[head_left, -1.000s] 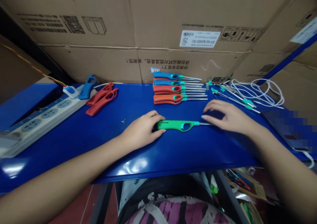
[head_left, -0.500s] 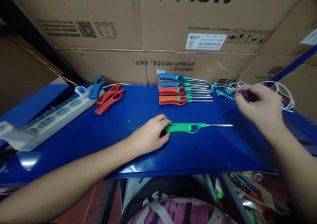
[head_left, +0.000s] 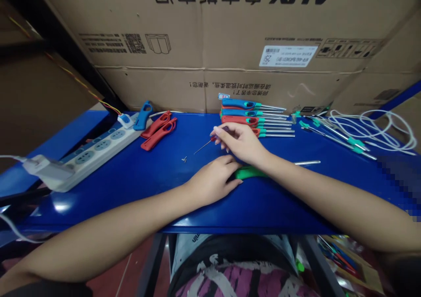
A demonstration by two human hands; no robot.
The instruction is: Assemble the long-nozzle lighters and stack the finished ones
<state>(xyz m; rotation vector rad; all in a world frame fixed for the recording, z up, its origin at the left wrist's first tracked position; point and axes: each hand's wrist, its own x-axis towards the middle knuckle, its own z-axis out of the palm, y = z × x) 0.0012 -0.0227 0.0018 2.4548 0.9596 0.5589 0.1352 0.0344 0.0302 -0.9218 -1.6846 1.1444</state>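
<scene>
My left hand (head_left: 215,178) is closed around the end of a green gas lighter (head_left: 250,172), which lies on the blue table. My right forearm crosses over part of that lighter and hides its trigger area. Between the fingers of my right hand (head_left: 241,141) is a thin screwdriver (head_left: 204,146) with a red handle. Its tip points down and left, a little above the table and close to several small screws (head_left: 184,159). Behind my right hand lies a stack of lighters (head_left: 240,112) with blue and red handles.
On the left are loose red handle shells (head_left: 158,133), a blue shell (head_left: 143,115) and a white power strip (head_left: 95,154). Metal lighter tubes (head_left: 342,135) and a coiled white cable (head_left: 391,124) lie on the right. A cardboard box (head_left: 204,34) stands along the back.
My right hand has swung left from the tubes, over the green lighter, bringing the screwdriver near the screws. My left hand keeps its hold on the lighter. The view has shifted slightly.
</scene>
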